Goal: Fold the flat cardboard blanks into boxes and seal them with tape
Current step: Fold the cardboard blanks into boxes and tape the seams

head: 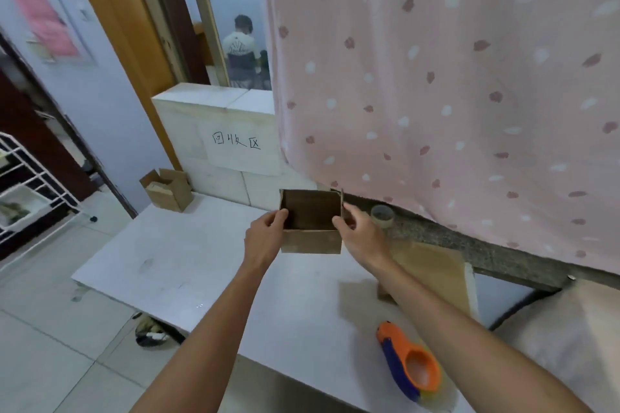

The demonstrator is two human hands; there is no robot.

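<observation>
both hands [310, 228] grip the open box [311, 228] between them, top flaps unfolded; next likely folding, then taping.

A: What colour is the box [312, 240] on the white table [188, 278]?
B: Plain brown, darker inside. Behind the table hangs a pale pink curtain [469, 77] dabbed with white and dusky-rose spots.
A: And at the table's near edge?
B: A tape dispenser [404, 362], orange with a dark blue body
</observation>
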